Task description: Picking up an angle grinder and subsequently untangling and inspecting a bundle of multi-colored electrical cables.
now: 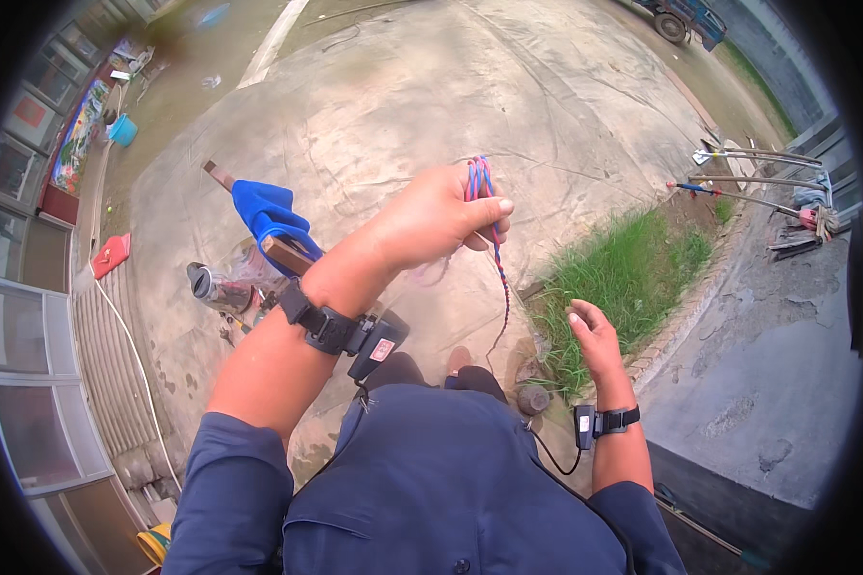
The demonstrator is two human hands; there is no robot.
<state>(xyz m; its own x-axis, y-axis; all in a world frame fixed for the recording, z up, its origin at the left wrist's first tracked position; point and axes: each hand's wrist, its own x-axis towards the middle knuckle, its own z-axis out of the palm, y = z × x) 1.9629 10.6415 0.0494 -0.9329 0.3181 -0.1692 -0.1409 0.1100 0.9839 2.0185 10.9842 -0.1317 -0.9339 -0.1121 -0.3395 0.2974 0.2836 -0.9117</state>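
Note:
Raised in front of me, my left hand [460,211] is closed on a twisted red-and-blue cord [501,273]. Several loops of it wrap around the fingers, with the thumb pressed against them. From the hand the twisted length hangs down and thins into a dark tail over the concrete near my feet. My right hand [597,340] is held lower and to the right, apart from the cord, beside a patch of grass. Its fingers are loosely bent, the thumb stands off, and nothing shows in it. Each wrist wears a black strap with a small box.
Left of my left forearm, a blue cloth [270,222] hangs over a wooden piece [286,256], with a clear jar [222,290] beside it. Long-handled tools [758,182] lean at the right near a low grey ledge [738,402]. Grass [614,287] grows beyond my right hand.

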